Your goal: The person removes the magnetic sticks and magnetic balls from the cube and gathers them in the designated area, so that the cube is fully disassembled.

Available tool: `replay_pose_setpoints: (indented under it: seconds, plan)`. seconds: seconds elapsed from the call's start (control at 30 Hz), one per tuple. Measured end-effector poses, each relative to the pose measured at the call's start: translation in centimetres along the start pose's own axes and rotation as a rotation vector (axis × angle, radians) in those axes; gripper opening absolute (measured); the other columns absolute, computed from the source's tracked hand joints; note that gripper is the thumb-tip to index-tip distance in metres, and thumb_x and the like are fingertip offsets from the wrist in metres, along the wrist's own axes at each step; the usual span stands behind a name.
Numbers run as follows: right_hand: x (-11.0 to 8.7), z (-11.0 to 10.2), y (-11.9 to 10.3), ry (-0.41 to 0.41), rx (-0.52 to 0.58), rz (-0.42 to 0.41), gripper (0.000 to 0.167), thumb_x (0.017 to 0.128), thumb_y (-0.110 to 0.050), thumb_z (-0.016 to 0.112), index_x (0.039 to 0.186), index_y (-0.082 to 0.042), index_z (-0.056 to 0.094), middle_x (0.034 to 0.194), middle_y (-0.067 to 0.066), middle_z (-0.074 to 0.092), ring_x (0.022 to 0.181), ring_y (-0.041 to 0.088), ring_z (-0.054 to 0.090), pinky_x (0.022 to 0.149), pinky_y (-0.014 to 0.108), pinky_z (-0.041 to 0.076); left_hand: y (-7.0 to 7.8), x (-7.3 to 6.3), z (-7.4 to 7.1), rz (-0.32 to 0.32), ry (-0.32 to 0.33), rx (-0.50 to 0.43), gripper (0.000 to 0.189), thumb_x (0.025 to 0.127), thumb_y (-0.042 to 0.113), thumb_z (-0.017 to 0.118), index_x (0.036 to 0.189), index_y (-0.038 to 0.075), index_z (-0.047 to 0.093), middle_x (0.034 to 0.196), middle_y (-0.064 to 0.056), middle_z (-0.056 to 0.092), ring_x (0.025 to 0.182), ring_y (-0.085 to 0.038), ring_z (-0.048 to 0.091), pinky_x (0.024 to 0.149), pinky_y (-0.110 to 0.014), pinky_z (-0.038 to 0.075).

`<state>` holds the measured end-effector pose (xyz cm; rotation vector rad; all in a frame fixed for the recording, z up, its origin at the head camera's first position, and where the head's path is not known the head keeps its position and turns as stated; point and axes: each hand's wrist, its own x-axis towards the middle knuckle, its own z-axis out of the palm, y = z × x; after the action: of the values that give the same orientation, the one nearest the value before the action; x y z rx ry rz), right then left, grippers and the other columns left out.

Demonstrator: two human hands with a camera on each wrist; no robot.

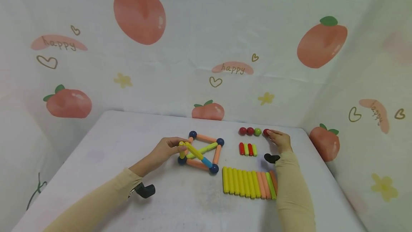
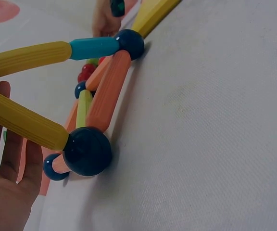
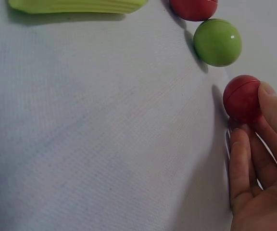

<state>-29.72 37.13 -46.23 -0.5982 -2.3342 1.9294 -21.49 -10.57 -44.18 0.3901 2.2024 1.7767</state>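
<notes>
My left hand (image 1: 164, 152) grips the raised upper ends of two yellow magnetic rods at the left of a frame on the table. One yellow rod (image 2: 25, 118) runs down to a navy ball (image 2: 87, 151). The other yellow rod (image 1: 194, 150) slopes to a blue rod (image 1: 207, 162), which meets another navy ball (image 1: 214, 168). Orange rods (image 1: 217, 154) and navy balls form the flat base, with a lime rod (image 1: 209, 148) across it. At the table's back right, my right hand (image 1: 280, 141) pinches a red ball (image 3: 243, 98) between thumb and fingers.
Beside the held ball, a green ball (image 3: 218, 42) and two red balls (image 1: 246, 131) stand in a row. Short red and lime rods (image 1: 248, 149) lie nearer. A row of yellow, orange and lime rods (image 1: 244, 183) lies in front, partly under the right forearm.
</notes>
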Motion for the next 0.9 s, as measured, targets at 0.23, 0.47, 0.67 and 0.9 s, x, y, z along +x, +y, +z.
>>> replay_pose_setpoints:
  seconds: [0.23, 0.47, 0.67, 0.9]
  plan:
    - [-0.22, 0.23, -0.18, 0.012, -0.066, -0.022, 0.056, 0.094, -0.023, 0.068, 0.137, 0.009, 0.052, 0.072, -0.023, 0.063, 0.076, -0.004, 0.058, 0.072, 0.009, 0.049, -0.05, 0.01, -0.03, 0.007, -0.005, -0.018, 0.042, 0.090, 0.031, 0.073, 0.124, 0.008, 0.068, 0.106, 0.005, 0.074, 0.107, -0.012, 0.060, 0.102, -0.035, 0.044]
    - [-0.26, 0.28, -0.06, 0.007, -0.100, -0.026, 0.055, 0.093, -0.025, 0.069, 0.135, 0.007, 0.055, 0.076, -0.022, 0.064, 0.077, -0.006, 0.058, 0.072, 0.009, 0.050, -0.25, 0.04, -0.08, 0.008, -0.012, -0.020, 0.043, 0.090, 0.032, 0.073, 0.125, 0.008, 0.068, 0.107, 0.004, 0.074, 0.107, -0.012, 0.060, 0.102, -0.035, 0.045]
    - [-0.14, 0.40, -0.09, 0.004, -0.139, -0.014, 0.056, 0.093, -0.028, 0.070, 0.135, 0.006, 0.056, 0.074, -0.024, 0.060, 0.082, -0.001, 0.055, 0.073, 0.009, 0.048, -0.45, 0.06, -0.12, 0.012, -0.016, -0.017, 0.044, 0.090, 0.034, 0.072, 0.126, 0.008, 0.067, 0.109, 0.003, 0.073, 0.106, -0.012, 0.061, 0.102, -0.035, 0.047]
    - [-0.06, 0.10, 0.06, -0.024, -0.189, -0.020, 0.060, 0.094, -0.035, 0.067, 0.139, 0.002, 0.053, 0.088, -0.020, 0.065, 0.091, 0.002, 0.057, 0.076, 0.009, 0.046, -0.68, 0.25, -0.09, 0.005, -0.013, -0.026, 0.046, 0.090, 0.034, 0.072, 0.126, 0.008, 0.066, 0.110, 0.003, 0.073, 0.105, -0.012, 0.062, 0.101, -0.032, 0.048]
